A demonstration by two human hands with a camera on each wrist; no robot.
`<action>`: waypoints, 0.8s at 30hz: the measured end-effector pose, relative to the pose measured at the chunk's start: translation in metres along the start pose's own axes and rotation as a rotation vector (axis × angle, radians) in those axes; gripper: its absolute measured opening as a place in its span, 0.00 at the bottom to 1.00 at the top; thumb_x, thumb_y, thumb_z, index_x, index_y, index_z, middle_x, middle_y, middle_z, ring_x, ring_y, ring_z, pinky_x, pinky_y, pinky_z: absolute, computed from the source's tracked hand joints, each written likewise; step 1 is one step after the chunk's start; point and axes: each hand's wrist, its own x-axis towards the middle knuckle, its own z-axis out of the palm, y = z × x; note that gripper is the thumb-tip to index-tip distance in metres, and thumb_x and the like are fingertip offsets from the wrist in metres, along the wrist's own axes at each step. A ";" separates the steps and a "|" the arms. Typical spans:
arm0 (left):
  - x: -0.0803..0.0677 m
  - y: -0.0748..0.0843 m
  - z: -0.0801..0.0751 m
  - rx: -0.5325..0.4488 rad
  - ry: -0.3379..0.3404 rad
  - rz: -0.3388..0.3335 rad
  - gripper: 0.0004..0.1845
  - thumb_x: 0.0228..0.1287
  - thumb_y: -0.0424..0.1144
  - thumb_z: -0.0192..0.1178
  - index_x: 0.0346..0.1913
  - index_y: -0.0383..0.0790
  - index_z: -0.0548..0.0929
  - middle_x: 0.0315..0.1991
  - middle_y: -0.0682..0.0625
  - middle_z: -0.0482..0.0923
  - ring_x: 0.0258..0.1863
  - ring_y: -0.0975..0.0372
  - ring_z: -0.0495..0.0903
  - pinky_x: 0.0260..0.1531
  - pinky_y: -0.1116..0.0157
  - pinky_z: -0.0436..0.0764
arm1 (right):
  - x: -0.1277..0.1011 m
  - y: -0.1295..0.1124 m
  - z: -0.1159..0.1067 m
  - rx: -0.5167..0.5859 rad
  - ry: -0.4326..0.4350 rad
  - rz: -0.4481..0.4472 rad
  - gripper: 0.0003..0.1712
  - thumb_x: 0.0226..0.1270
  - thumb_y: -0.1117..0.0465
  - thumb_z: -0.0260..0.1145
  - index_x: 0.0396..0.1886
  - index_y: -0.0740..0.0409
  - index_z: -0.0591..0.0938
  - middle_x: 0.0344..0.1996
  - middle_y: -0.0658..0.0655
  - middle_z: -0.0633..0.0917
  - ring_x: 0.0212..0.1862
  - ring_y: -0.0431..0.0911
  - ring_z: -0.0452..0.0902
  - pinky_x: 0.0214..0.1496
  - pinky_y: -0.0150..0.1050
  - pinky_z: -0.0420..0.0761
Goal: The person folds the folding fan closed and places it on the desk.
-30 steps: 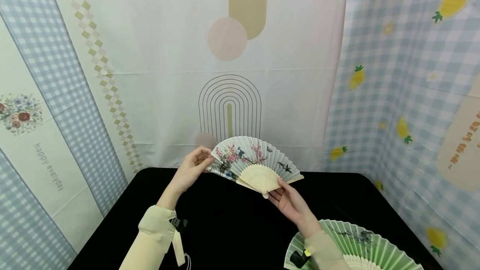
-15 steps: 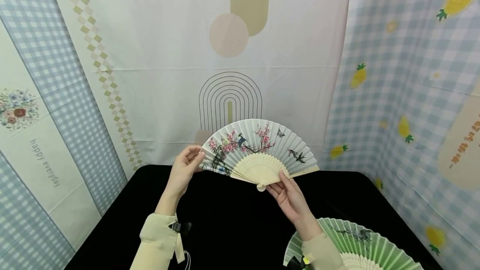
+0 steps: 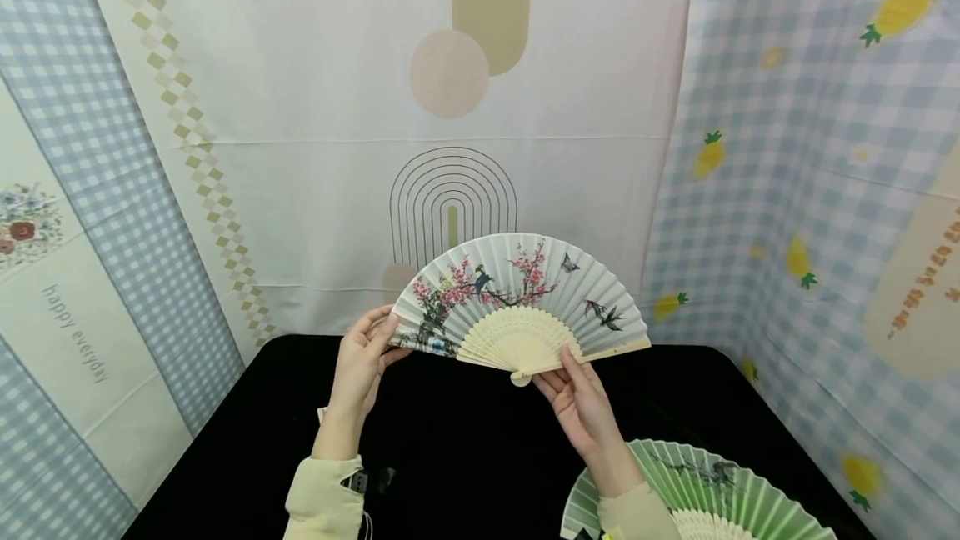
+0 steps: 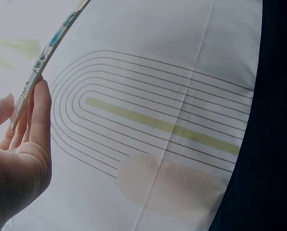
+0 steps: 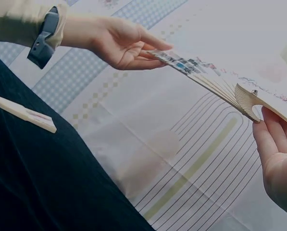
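Note:
A pale paper fan point(image 3: 517, 294) painted with pink blossom and birds is spread wide and held upright above the black table point(image 3: 465, 448). My left hand point(image 3: 384, 333) pinches its left end rib between thumb and fingers. In the left wrist view the fan's edge point(image 4: 47, 53) runs past those fingers point(image 4: 40, 113). My right hand point(image 3: 561, 367) grips the right end rib close to the pivot, thumb in front. The right wrist view shows the fan point(image 5: 215, 79) edge-on between my right hand's fingers point(image 5: 273, 139) and my left hand point(image 5: 126, 43).
A green fan point(image 3: 705, 486) lies spread on the table at the lower right, partly under my right sleeve. A cream folded strip point(image 5: 23, 113), perhaps a shut fan, lies on the table below my left arm. Patterned cloth backdrops point(image 3: 450, 107) close in three sides.
The fan has spread wider and come upright. My left hand has drawn its end down and to the left, while the right rib has swung out to the right.

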 end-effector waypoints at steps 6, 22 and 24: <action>-0.003 -0.002 -0.003 -0.021 -0.019 -0.025 0.23 0.77 0.41 0.58 0.67 0.32 0.71 0.51 0.50 0.83 0.49 0.59 0.84 0.46 0.61 0.85 | 0.000 0.001 -0.002 0.000 -0.013 -0.017 0.21 0.86 0.57 0.43 0.64 0.53 0.80 0.57 0.56 0.84 0.60 0.45 0.80 0.63 0.38 0.77; -0.008 -0.004 -0.011 -0.179 -0.125 -0.089 0.29 0.80 0.43 0.52 0.74 0.29 0.62 0.59 0.49 0.79 0.53 0.60 0.82 0.53 0.61 0.83 | 0.000 0.003 -0.002 0.019 -0.031 -0.024 0.23 0.87 0.58 0.40 0.65 0.55 0.79 0.58 0.57 0.84 0.60 0.46 0.79 0.63 0.39 0.76; -0.007 -0.005 -0.011 -0.188 -0.135 -0.092 0.29 0.80 0.44 0.52 0.74 0.29 0.62 0.60 0.48 0.78 0.53 0.59 0.83 0.53 0.61 0.83 | 0.001 0.003 -0.002 0.012 -0.031 -0.023 0.23 0.87 0.58 0.40 0.65 0.55 0.78 0.58 0.57 0.84 0.60 0.46 0.79 0.63 0.39 0.76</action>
